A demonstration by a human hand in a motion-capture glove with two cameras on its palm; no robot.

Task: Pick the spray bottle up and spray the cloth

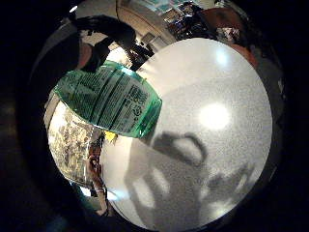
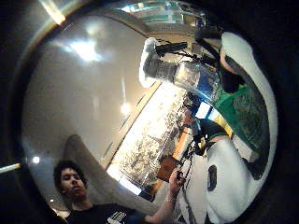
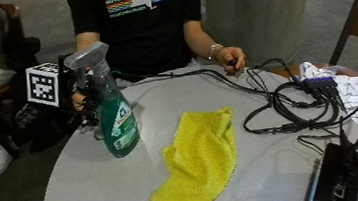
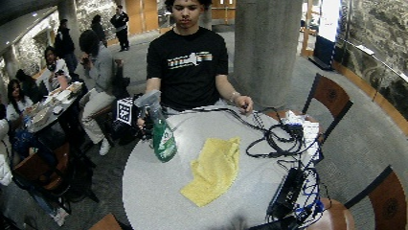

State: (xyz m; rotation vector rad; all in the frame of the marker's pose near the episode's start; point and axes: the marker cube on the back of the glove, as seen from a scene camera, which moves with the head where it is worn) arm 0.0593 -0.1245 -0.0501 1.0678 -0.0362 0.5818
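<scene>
A green spray bottle with a grey trigger head stands up near the round table's left edge; whether its base touches the tabletop I cannot tell. The gloved right hand grips its neck just below the head, fingers curled round it. A crumpled yellow cloth lies flat on the table to the right of the bottle, apart from it. In the little finger side palm view the bottle's labelled body hangs close over the table. The thumb side palm view shows the clear neck and head. The wide outside view shows bottle, hand and cloth.
The bare left hand rests at the table's far edge on black cables that loop across the right side. A white checked cloth and a black device lie at the right. Chairs stand around the table.
</scene>
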